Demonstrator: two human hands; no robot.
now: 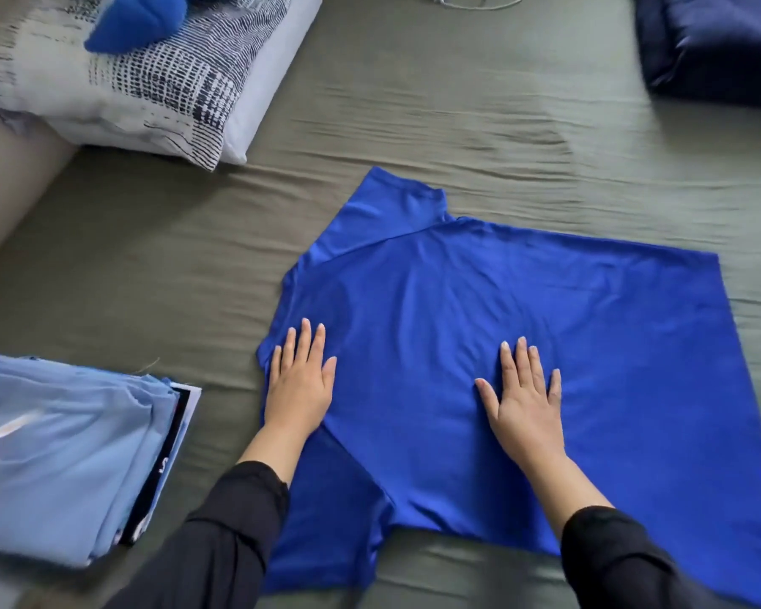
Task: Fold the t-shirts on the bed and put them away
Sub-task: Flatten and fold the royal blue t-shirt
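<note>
A blue t-shirt lies spread on the bed, showing no readable print. The left hand and right hand press flat on it, fingers straight, gripping nothing. A folded stack sits left, its lettering illegible.

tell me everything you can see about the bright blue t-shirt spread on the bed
The bright blue t-shirt is a plain royal blue with a smooth, slightly shiny knit look and no visible print. It lies spread flat on the olive green bedsheet, its neck end toward the left and its straight hem to the right. One short sleeve points away from the person, the other toward them. It is not yet folded. The left hand and the right hand both rest flat on it, fingers straight.
</note>
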